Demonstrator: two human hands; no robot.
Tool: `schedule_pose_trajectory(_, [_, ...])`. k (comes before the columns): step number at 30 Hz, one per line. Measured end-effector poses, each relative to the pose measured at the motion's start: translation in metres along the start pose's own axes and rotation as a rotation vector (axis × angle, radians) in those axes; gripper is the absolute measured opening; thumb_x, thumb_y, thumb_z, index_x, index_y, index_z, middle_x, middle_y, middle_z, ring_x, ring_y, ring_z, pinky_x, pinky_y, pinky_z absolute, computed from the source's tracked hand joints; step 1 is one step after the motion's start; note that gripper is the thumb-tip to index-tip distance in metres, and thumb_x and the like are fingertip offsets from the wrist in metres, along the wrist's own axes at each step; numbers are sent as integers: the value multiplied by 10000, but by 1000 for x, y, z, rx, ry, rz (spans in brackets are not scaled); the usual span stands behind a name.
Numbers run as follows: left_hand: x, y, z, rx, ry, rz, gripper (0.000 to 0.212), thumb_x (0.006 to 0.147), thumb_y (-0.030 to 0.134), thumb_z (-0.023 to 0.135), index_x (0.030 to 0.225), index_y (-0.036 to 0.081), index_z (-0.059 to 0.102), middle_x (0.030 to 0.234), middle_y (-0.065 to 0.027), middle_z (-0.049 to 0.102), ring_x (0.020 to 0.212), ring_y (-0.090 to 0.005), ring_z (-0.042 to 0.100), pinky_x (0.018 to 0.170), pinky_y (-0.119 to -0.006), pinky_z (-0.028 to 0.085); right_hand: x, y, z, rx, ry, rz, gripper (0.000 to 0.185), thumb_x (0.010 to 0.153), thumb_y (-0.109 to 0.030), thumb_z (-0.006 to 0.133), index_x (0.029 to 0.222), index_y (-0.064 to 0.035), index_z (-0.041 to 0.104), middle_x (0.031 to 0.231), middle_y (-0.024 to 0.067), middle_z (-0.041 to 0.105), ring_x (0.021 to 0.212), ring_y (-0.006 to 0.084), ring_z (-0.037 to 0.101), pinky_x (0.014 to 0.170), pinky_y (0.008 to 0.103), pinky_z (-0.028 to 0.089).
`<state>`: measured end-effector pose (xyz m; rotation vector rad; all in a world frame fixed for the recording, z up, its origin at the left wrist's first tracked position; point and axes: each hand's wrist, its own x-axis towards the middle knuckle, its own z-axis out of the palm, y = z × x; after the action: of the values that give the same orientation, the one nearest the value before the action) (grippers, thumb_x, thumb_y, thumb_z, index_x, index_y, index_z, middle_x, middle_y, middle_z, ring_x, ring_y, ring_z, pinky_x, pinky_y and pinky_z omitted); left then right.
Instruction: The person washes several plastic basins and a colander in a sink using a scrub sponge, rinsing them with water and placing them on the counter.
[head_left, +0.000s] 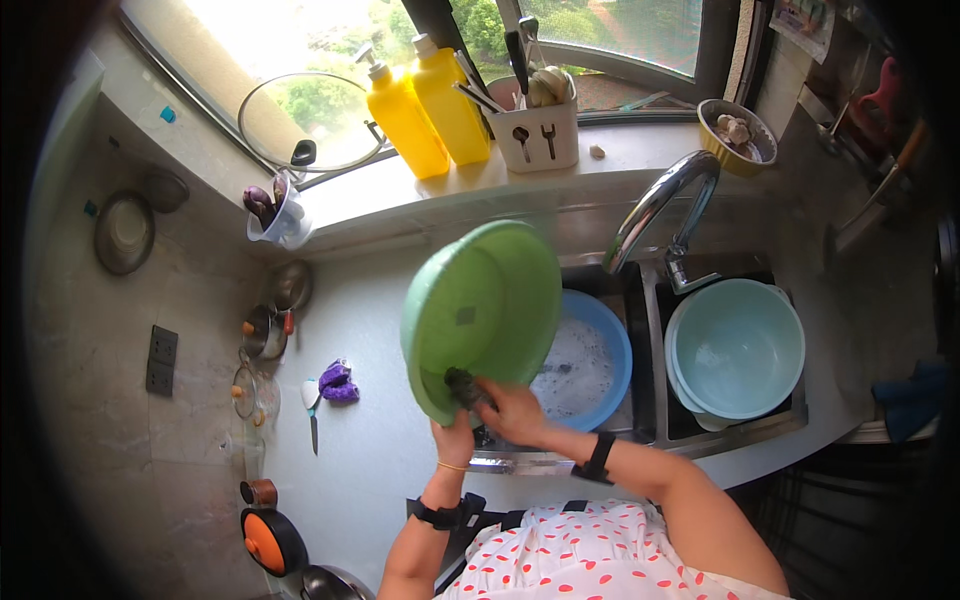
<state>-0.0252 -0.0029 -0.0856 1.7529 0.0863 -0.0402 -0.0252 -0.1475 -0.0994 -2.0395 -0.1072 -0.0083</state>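
A large green plastic basin (495, 300) is tilted on its side above the left sink bowl, its inside facing right and toward me. My left hand (453, 439) grips its near rim; the fingers are partly hidden behind the basin. In my right hand (516, 412) is a dark grey scrubber (465, 387), pressed against the basin's inner wall close to that rim. Below and to the right, a blue basin (622, 360) sits in the left sink bowl, holding sudsy water with dark bits in it.
Light-blue basins (739, 349) are nested in the right sink bowl, under the chrome faucet (660, 202). On the left counter lie a purple cloth (340, 381) and a knife (313, 427). Yellow bottles (409, 124) and a utensil holder (536, 139) line the windowsill. Pots (264, 334) stand along the left wall.
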Motion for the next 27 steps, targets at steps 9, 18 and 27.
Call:
schedule_pose_trajectory(9, [-9,38,16,-310,-15,-134,374,745,-27,431,1116,-3,396,970,-77,498,821,-155,534,561,-255,526,11,18,-22,-421,288,-192,356,704,-251,578,1029,-109,540,816,148,504,785,316,494,630,428,369])
schedule_pose_trajectory(18, [-20,37,11,-345,48,-248,353,713,11,462,1066,14,448,920,-96,529,762,-213,586,563,-330,557,15,42,-55,-615,301,-228,370,667,-242,599,1004,-102,541,792,120,513,774,304,495,665,422,366])
schedule_pose_trajectory(27, [-13,21,9,-380,47,-185,427,708,8,463,1129,42,399,989,-110,515,816,-230,583,574,-344,552,-10,12,-24,-526,297,-265,391,697,-244,590,1047,-88,514,789,116,512,787,293,478,668,403,353])
